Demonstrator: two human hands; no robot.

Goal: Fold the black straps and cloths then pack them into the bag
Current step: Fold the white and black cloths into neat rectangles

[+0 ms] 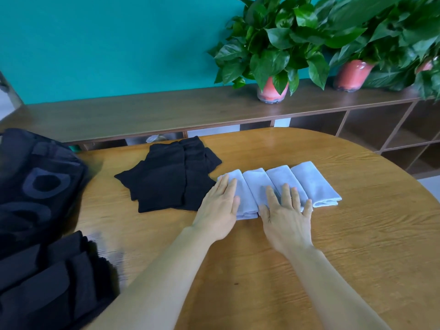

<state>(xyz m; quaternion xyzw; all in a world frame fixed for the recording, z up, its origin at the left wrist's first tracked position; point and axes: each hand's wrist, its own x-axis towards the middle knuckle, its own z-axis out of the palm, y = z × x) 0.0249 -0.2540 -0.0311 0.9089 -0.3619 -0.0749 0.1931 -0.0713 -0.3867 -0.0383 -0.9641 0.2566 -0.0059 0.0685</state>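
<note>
table (333, 246): round-edged wood top under both my forearms, running out past my fingertips.
shelf unit (166, 115): long dark wood sideboard well beyond my hands, against the teal wall, open cubbies on its right part.
plants (273, 44): leafy green ones in pink pots on the shelf unit, far beyond my right hand.
bag (35, 186): black, well off to the left of my left hand, at the table's edge, grey ring shapes on its face.
black straps (47, 282): dark padded bands heaped near my left elbow, below the bag; blurred, so i cannot tell how they are folded.
black cloths (166, 177): folded stack lying flat just left of my left hand, its near corner close to my left wrist.
blue cloths (316, 184): four pale folded pieces in an overlapping row, under my fingers and reaching on to the right of my right hand.
right hand (287, 215): flat, fingers spread wide, pressing on the middle blue pieces, gripping nothing.
left hand (217, 208): flat, fingers straight and together, resting on the leftmost blue piece, gripping nothing.
</note>
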